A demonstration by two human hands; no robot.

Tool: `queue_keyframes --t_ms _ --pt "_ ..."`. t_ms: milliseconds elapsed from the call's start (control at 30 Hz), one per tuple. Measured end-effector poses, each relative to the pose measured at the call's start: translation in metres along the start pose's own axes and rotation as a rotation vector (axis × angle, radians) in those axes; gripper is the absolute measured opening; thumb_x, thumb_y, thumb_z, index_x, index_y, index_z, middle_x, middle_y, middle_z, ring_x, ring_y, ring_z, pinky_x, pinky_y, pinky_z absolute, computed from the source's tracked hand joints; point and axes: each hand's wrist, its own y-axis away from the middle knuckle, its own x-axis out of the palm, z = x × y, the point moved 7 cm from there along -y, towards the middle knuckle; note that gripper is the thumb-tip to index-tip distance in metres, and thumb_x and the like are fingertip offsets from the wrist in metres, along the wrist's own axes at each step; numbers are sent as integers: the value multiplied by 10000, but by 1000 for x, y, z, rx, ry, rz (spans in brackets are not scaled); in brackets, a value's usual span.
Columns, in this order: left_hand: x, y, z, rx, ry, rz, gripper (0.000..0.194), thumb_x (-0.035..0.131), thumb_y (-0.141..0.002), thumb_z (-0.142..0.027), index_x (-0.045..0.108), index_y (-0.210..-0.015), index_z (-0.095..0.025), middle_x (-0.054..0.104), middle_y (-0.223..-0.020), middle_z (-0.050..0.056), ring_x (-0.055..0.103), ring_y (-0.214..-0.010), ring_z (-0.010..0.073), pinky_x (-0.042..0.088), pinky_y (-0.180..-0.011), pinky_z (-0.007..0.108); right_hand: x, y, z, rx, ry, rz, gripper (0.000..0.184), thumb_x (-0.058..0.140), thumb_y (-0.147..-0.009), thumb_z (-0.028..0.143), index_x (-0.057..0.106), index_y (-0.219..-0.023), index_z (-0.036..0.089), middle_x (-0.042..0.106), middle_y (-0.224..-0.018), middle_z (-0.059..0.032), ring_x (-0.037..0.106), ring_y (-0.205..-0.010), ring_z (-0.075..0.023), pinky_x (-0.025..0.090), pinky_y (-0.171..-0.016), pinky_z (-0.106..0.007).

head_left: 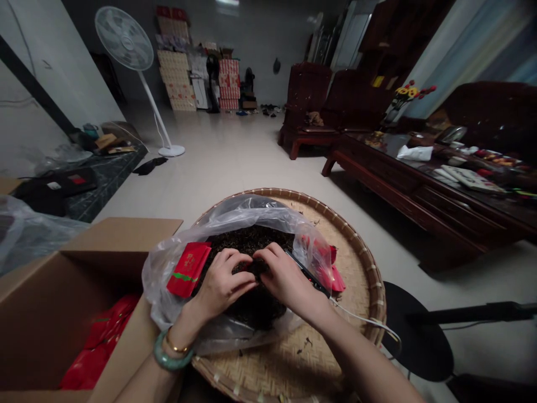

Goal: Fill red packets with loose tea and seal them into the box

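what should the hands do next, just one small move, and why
Perhaps bring the left hand and right hand a little lower within the plastic bag: both are over its dark leaves, and loose bits lie scattered on the woven tray, so working lower might limit spills.

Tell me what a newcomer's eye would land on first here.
Probably the left hand and right hand, close together over dark, leaf-like material in a clear plastic bag on a round woven tray. Next, the bright red packets at the left of the bag's opening, beside an open cardboard box. Farther back, at upper left, a white standing fan stands out.
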Motion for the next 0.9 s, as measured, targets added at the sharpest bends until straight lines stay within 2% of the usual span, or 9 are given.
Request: queue_keyframes --t_ms 133,300,367,467,533,600,667,800,900 --pt "0 2 2 -9 23 -3 78 601 -833 -222 669 -796 -209 609 -1010 78 485 -929 219 453 -793 391 1 4 7 -98 -131 30 407 516 -738 -5 629 -1041 242 629 -950 -52 566 -869 -200 452 -767 -336" --pt "-3 1 0 -12 58 -33 59 633 -818 -243 661 -788 -201 596 -990 76 501 -922 211 453 -790 375 -5 5 16 -189 -134 49 350 478 -795 34 691 -977 244 676 -820 -47 542 -768 -190 434 -722 -338" --pt "-6 1 -1 -5 60 -45 53 638 -816 -237 661 -788 -199 595 -987 75 502 -914 208 452 -783 372 -15 3 14 -157 -164 -22 337 485 -807 59 689 -992 253 676 -840 -42 544 -778 -188 432 -737 -344" --pt "-11 0 -1 1 48 -70 47 642 -814 -236 666 -790 -203 599 -979 71 506 -905 204 449 -789 373 -28 3 3 -30 -239 -140 339 521 -814 117 652 -1088 267 656 -965 -50 568 -804 -185 452 -742 -340" --pt "-13 0 -1 -3 41 -88 52 636 -819 -239 669 -795 -207 604 -969 67 511 -902 201 451 -796 373 -22 5 0 -1 -260 -76 357 559 -806 147 633 -1133 269 651 -1032 -56 590 -833 -186 467 -760 -338" --pt "-13 0 -2 -9 41 -100 66 622 -828 -246 670 -798 -212 608 -963 65 514 -902 199 455 -798 373 -12 7 1 -36 -269 16 346 566 -813 164 635 -1135 273 665 -1051 -54 604 -890 -194 469 -801 -344" --pt "-12 0 -3 -11 49 -108 78 615 -833 -256 669 -796 -214 611 -958 63 515 -903 199 461 -796 373 -6 9 2 -72 -279 30 281 554 -832 177 669 -1070 272 690 -990 -46 617 -885 -191 473 -794 -337" --pt "-8 0 -5 -8 71 -118 63 634 -819 -250 660 -783 -206 608 -953 65 516 -909 202 473 -789 371 -8 10 -2 -57 -314 -85 159 587 -820 202 726 -868 261 694 -788 -26 622 -726 -171 477 -679 -301" --pt "-7 0 -6 1 78 -116 64 626 -824 -237 654 -780 -199 602 -958 71 518 -904 202 474 -786 371 -13 10 -2 -51 -361 -164 148 606 -812 217 728 -867 282 699 -788 -23 616 -723 -176 475 -682 -307"
